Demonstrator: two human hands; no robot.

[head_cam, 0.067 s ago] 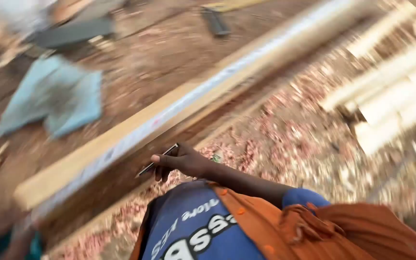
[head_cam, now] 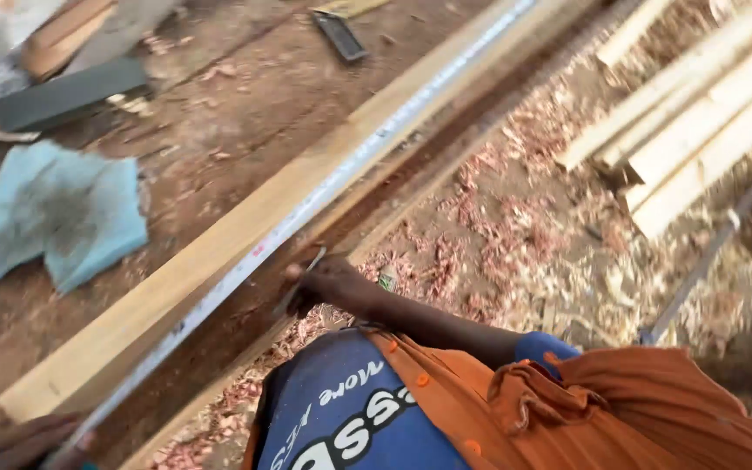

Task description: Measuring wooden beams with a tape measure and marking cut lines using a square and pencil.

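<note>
Head view: a long pale wooden plank (head_cam: pixel 245 235) lies on the brown workbench (head_cam: pixel 245 104), a silvery measuring tape (head_cam: pixel 306 209) stretched along its near edge. The right hand (head_cam: pixel 328 283), closed on a thin dark pencil (head_cam: pixel 299 280), rests beside the tape; no mark is visible yet. The left hand (head_cam: pixel 23 442) pins the tape's end. Against the earlier frame, nothing has shifted.

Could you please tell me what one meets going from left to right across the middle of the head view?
Blue cloth → long pale plank with tape measure along it → wood shavings → stacked timber battens.
</note>
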